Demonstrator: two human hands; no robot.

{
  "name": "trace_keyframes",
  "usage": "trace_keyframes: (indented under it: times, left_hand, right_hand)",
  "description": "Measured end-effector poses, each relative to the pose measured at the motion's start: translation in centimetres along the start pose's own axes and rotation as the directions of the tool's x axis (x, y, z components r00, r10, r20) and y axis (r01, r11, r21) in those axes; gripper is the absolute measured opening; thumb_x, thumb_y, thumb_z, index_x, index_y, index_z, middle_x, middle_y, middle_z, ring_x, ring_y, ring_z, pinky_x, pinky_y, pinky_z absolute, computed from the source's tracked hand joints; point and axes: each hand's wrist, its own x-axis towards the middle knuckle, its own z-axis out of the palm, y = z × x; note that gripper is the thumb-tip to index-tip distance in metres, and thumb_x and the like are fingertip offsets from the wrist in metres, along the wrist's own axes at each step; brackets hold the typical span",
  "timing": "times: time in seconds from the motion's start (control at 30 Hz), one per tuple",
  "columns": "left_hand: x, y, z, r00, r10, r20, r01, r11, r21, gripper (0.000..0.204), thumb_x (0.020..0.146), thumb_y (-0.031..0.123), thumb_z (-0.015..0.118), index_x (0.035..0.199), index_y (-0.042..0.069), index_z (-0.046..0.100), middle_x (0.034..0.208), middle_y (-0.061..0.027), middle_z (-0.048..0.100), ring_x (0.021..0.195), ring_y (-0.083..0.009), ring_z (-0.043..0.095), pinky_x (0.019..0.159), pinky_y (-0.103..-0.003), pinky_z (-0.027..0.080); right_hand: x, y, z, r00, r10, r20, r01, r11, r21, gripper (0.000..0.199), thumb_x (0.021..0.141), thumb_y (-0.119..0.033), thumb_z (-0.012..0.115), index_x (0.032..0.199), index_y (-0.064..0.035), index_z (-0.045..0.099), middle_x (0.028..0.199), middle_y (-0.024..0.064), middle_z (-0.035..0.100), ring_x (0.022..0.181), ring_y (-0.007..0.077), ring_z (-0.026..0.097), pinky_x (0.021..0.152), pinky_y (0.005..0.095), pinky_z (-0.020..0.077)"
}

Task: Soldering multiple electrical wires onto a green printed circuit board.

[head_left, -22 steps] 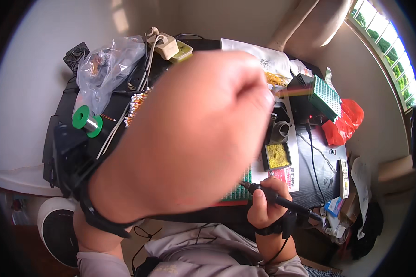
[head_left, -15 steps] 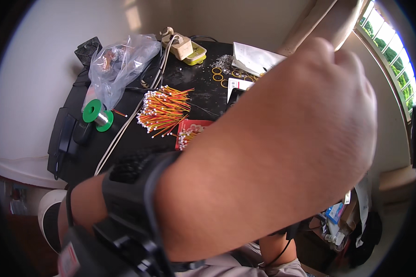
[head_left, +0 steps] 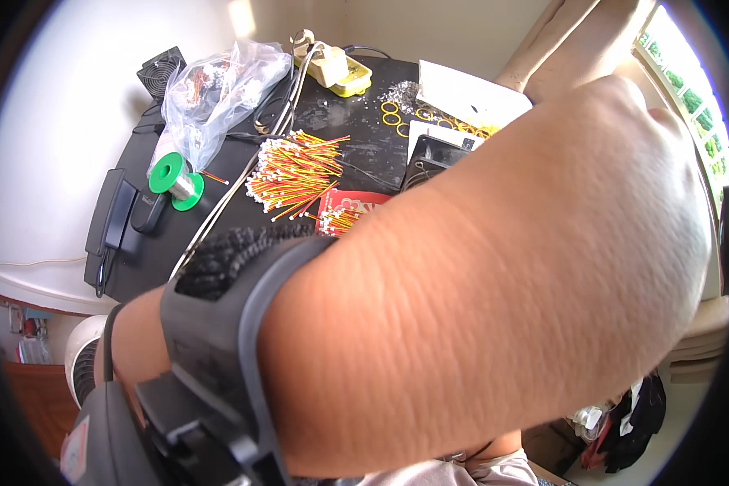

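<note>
Because my left grip (head_left: 620, 206) hides its fingers, I cannot tell whether it is clenched or holding anything; my right grip is unseen. The wires (head_left: 296, 172) lie heaped on the surface (head_left: 358, 121), probably to keep them together.

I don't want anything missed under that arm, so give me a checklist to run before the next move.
1. View of the table: not ok; the left forearm blocks its middle and right.
2. Left hand empty: cannot tell; its fingers are out of sight.
3. Right hand placed safely: cannot tell; it does not show.
4. Pile of short wires in sight: ok, left of the forearm.
5. Red sheet fully visible: not ok; partly hidden.
6. Green spool in sight: ok, at the table's left.
</note>
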Motion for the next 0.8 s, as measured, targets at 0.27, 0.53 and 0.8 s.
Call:
trace_keyframes:
  times: [0.27,0.53,0.8]
  left_hand:
    - [-0.6,-0.4,-0.5,0.999,0.037,0.030,-0.039,0.997,0.068,0.004,0.085,0.000,0.060,0.088,-0.002,0.060,0.078,-0.0118,0.063,0.070,-0.0224,0.062,0.067,-0.033,0.049]
    - [0.9,-0.3,-1.1,0.986,0.151,0.076,-0.162,0.975,0.153,0.007,0.084,-0.002,0.062,0.091,-0.003,0.061,0.079,-0.0125,0.065,0.070,-0.0232,0.064,0.067,-0.033,0.050]
    - [-9.3,-0.3,1.6,0.862,-0.507,-0.006,0.453,0.776,-0.439,0.014,0.084,-0.004,0.063,0.099,-0.003,0.061,0.079,-0.0124,0.066,0.070,-0.0224,0.066,0.065,-0.031,0.051]
  right_hand:
    - [0.2,0.2,1.8,0.987,-0.158,0.030,0.160,0.978,-0.134,0.020,0.092,-0.010,0.059,0.099,0.0077,0.057,0.082,0.0216,0.060,0.064,0.0239,0.057,0.060,0.0318,0.0469]
    - [0.0,1.0,-0.1,0.992,-0.123,0.007,0.120,0.953,-0.277,0.018,0.088,-0.011,0.060,0.095,0.0052,0.057,0.073,0.0156,0.060,0.060,0.0209,0.057,0.057,0.0308,0.0465]
    - [-0.3,0.7,-1.2,0.968,0.237,-0.086,-0.233,0.971,0.049,0.018,0.081,-0.011,0.063,0.090,0.0031,0.055,0.068,0.0094,0.055,0.058,0.0148,0.051,0.053,0.0275,0.0400]
